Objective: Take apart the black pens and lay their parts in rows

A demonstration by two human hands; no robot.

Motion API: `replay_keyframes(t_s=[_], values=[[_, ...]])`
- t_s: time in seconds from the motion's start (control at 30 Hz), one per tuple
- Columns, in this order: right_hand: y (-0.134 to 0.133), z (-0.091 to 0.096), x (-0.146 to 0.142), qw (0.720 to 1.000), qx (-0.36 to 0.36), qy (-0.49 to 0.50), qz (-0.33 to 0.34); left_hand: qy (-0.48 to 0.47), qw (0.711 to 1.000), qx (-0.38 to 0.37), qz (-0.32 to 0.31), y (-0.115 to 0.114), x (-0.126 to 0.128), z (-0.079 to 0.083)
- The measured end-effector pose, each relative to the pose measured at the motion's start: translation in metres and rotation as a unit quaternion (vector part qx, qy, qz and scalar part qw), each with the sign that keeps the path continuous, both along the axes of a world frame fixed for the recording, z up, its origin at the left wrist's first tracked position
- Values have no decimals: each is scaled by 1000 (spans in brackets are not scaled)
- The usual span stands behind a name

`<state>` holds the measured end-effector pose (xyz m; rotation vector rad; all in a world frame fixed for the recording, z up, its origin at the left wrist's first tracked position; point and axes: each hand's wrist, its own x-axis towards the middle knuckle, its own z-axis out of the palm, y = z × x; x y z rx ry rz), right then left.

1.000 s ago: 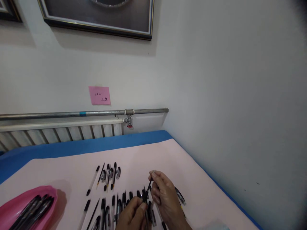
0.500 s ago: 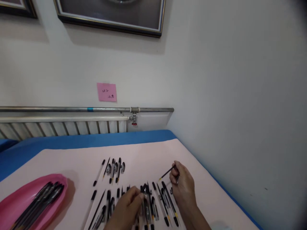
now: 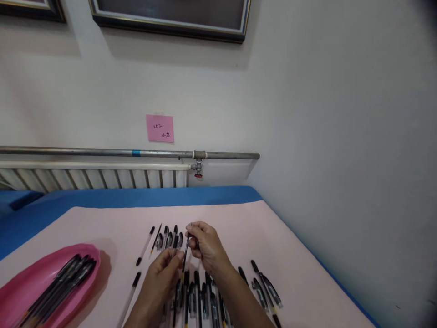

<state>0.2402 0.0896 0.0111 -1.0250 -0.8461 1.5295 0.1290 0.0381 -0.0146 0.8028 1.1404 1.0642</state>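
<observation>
My right hand pinches the top of a thin black pen refill that stands nearly upright above the table. My left hand is closed on the refill's lower part, and what else it holds is hidden. Both hands hover over a row of black pens and pen parts spread on the pink sheet. More pen parts lie just beyond my fingers, and three pens lie to the right.
A pink tray at the left holds several assembled black pens. The sheet lies on a blue table against a white wall with a radiator, a pipe with a red valve and a pink sticky note.
My right hand carried the thin refill from the right side back toward the middle. My left hand rose from the pen row and met it. The camera view shifted slightly right.
</observation>
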Motion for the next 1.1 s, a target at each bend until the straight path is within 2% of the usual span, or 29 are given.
replay_keyframes(t_s=[0.17,0.37,0.5,0.63,0.8,0.93,1.1], values=[[6,-14,6,999,-28,-14,5,-4,1000,-4,-23,8,3,-12],[6,-16,6,999,-34,-20,9,32,999,-22,-29,7,7,-18],[10,-19,10,999,-25,-14,-25,55,997,-3,-45,7,3,-24],[18,-25,23,998,-29,-21,-51,82,995,-21,-48,11,-4,-31],[14,-30,22,998,-33,-54,-4,101,994,-37,21,15,-9,-20],[4,-31,6,995,-18,-90,31,109,994,-15,15,14,-4,-6],[0,-30,2,987,8,-157,35,136,991,8,5,16,4,-6]])
